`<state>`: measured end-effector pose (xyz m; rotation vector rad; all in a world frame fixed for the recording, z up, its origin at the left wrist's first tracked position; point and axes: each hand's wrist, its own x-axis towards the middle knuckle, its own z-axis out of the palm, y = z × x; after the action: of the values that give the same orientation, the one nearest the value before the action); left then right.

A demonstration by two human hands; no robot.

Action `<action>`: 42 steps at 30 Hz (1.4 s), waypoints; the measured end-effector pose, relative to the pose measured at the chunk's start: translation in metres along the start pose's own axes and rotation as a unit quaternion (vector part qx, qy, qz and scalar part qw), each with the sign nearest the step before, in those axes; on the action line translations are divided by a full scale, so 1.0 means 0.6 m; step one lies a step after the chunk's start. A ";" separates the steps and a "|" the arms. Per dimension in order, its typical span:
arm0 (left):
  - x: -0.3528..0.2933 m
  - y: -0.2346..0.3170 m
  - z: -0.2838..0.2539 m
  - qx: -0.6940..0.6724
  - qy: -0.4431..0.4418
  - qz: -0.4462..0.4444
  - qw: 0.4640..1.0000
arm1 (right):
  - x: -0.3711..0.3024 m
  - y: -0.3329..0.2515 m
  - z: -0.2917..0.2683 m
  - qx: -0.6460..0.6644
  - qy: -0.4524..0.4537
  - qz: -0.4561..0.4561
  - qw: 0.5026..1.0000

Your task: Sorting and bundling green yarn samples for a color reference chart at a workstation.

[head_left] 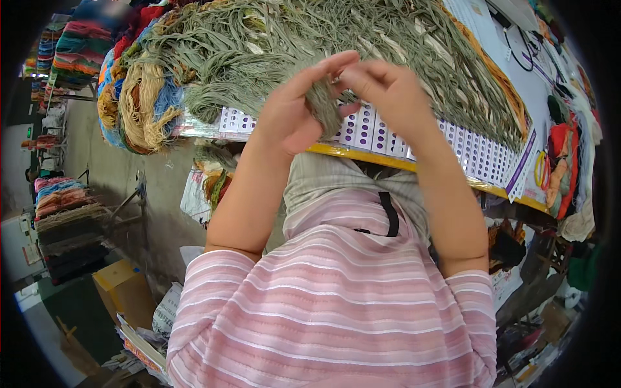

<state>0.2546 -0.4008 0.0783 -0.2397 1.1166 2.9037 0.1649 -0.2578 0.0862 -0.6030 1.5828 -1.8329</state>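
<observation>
One view only, from a wide fisheye camera worn on the head. It looks steeply down along the person's own chest and forearms, which enter from the lower edge and fill the centre at close range. The tabletop (362, 155) lies ahead of the body, across the upper half; its near edge runs from left of centre down toward the right rim, bent by the lens. The floor (123, 174) shows far below at left. Dark rim corners frame the circular field. No second view is supplied, so there is no overlap to report.
</observation>
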 end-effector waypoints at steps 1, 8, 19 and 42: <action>0.001 -0.004 0.008 0.000 -0.001 -0.005 1.000 | -0.012 0.011 0.007 -0.052 -0.001 -0.013 0.999; -0.012 -0.010 0.010 -0.027 -0.032 -0.039 0.998 | -0.047 0.037 0.003 0.041 -0.026 0.003 0.999; -0.048 -0.011 0.024 0.146 0.028 0.031 0.988 | -0.084 0.024 0.012 0.081 -0.044 0.031 0.995; -0.051 -0.008 -0.001 0.091 -0.044 0.014 0.995 | -0.103 0.016 0.035 0.096 -0.020 -0.029 0.995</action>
<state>0.2854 -0.3963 0.0794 -0.0920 1.3689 2.7804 0.2238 -0.2288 0.0843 -0.5996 1.3550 -1.9761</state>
